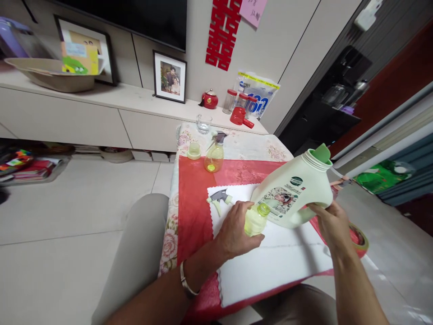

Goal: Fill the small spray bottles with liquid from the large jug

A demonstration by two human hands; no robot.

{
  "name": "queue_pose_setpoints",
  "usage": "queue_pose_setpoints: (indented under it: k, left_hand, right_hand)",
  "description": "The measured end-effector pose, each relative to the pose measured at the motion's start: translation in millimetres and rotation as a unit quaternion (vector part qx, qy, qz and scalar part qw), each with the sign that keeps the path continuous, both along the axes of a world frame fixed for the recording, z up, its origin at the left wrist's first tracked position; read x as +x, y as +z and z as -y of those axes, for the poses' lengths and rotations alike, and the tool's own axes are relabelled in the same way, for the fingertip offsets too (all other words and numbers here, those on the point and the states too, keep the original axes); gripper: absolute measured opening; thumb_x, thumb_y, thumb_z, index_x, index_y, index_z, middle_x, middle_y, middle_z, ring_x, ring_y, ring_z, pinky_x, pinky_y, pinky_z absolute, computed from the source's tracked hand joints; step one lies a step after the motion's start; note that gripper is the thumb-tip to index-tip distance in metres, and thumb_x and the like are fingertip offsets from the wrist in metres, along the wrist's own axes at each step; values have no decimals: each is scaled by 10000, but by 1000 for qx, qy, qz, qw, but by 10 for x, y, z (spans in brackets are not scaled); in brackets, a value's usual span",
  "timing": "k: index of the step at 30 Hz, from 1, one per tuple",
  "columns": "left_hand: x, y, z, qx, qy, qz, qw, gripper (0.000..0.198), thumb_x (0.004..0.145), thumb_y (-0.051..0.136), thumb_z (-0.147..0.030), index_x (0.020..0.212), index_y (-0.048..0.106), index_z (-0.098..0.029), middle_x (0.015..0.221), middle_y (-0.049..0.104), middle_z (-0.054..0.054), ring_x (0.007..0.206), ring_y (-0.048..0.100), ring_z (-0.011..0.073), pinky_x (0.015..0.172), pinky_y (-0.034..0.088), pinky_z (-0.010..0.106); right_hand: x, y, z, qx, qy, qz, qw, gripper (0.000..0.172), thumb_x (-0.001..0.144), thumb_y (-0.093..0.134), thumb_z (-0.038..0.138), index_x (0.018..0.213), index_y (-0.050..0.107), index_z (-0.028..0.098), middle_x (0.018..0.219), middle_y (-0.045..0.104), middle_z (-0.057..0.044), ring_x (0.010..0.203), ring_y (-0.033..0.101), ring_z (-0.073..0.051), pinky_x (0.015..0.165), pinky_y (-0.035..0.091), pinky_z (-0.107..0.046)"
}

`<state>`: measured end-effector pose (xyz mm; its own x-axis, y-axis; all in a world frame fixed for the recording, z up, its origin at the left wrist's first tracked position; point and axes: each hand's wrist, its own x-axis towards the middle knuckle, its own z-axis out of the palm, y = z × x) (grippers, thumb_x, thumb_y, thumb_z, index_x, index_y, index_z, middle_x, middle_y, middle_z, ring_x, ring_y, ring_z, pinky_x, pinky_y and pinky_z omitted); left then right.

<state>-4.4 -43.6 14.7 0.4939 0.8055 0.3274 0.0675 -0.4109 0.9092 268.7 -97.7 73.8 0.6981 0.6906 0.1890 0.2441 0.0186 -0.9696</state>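
Observation:
My left hand is wrapped round a small yellow-green spray bottle with its neck uncovered. In my right hand is the handle of a large pale green detergent jug, tilted, with its green spout showing at the top. The jug's body is just behind the small bottle; whether they touch I cannot tell. A grey and pale green spray trigger head lies on the white cloth. Farther back stand a second spray bottle with its trigger on and a pale green cap.
A red cloth lies under the white one on a floral tablecloth. A glass cup stands at the table's far end. Near the right edge is a roll of tape. Red-lidded jars and a framed photo line the cabinet.

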Motion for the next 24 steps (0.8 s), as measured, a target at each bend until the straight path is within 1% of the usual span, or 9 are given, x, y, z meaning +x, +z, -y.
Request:
queue_pose_setpoints:
  k: [2,5,8,10,14,19,22,24]
  left_hand:
    - [5,-17,-8,1,-2,5,1000,711,601,760,-164,1239,449,-216,1220,568,100,1173,570,309,1047,478,510]
    - [8,-27,-24,9,-10,10,1000,731,589,776,-168,1243,451,-199,1215,574,109,1172,574,316,1045,485,521]
    - [3,-22,-37,13,-15,6,1000,749,584,793,-178,1250,450,-201,1202,577,107,1160,581,320,1039,494,528]
    - [-3,-16,-41,10,-18,0,1000,755,588,800,-184,1256,448,-211,1209,573,105,1161,582,318,1040,497,526]
    - [-12,-16,-41,15,-23,-1,1000,760,590,809,-186,1258,449,-218,1216,573,102,1161,582,312,1039,499,510]
    - [2,-43,-49,19,-26,3,999,777,583,819,-181,1258,438,-227,1209,567,96,1159,576,311,1040,490,508]
    - [11,-49,-47,16,-26,5,1000,782,585,822,-182,1263,434,-223,1211,559,102,1169,571,317,1047,487,511]
    - [13,-45,-40,14,-13,7,1000,776,590,822,-183,1263,438,-220,1199,562,100,1158,576,317,1043,490,514]
  right_hand:
    - [13,-51,-90,2,-16,-3,1000,386,503,770,240,874,667,222,806,712,11,737,659,-200,717,566,-355]
    - [-10,-87,-194,23,-60,0,998,273,488,694,212,736,581,240,620,612,52,556,548,-159,534,494,-310]
    - [-73,-61,-249,49,-98,8,994,236,476,639,211,662,496,243,519,498,78,487,455,-128,459,412,-278]
    - [-117,-1,-247,55,-118,15,991,225,469,618,218,655,494,236,506,476,82,479,441,-120,452,396,-271]
    - [-165,217,-138,41,-147,30,988,230,455,630,212,670,551,214,520,513,72,488,463,-120,468,417,-278]
    - [-175,601,105,-2,-171,88,981,152,460,614,212,606,573,204,504,527,45,478,467,-127,458,387,-281]
    - [-155,836,264,-41,-196,134,971,163,462,601,206,623,628,203,513,551,17,487,467,-141,457,358,-288]
    - [-133,979,374,-83,-207,179,958,182,457,599,195,629,657,202,529,567,-3,520,478,-154,478,353,-294]
